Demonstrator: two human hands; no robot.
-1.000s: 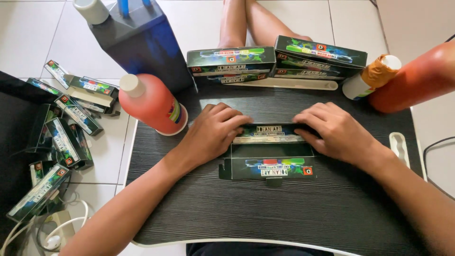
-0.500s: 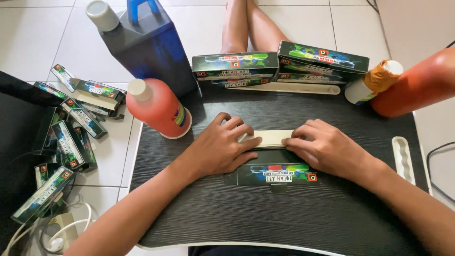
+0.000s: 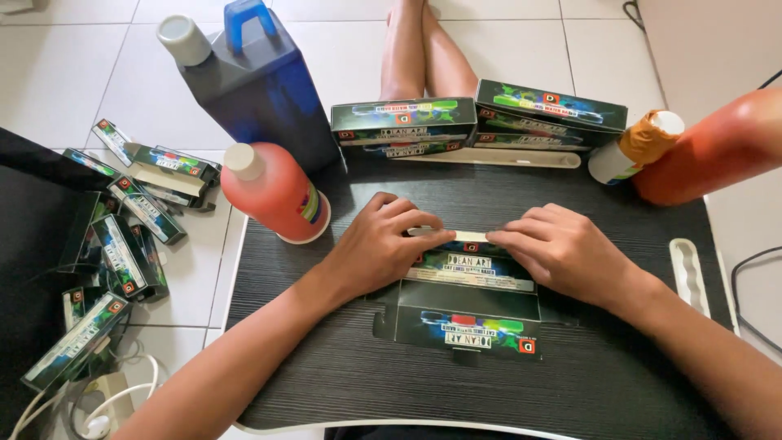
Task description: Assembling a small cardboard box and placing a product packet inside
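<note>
In the head view, the far edge of a flattened dark printed carton (image 3: pixel 471 303) is hidden under both hands, and a pale flap (image 3: pixel 456 235) is pinched between the curled fingers of the left hand (image 3: pixel 384 248) and the right hand (image 3: pixel 562 251), closed on it from either side. The carton is laid at the middle of the dark wood-grain tabletop (image 3: pixel 326 375), with open surface left toward the near rounded edge. The orange bottle (image 3: pixel 717 147) is cut off at the right, while a glossy red bottle (image 3: pixel 273 191) is stood near the left edge.
</note>
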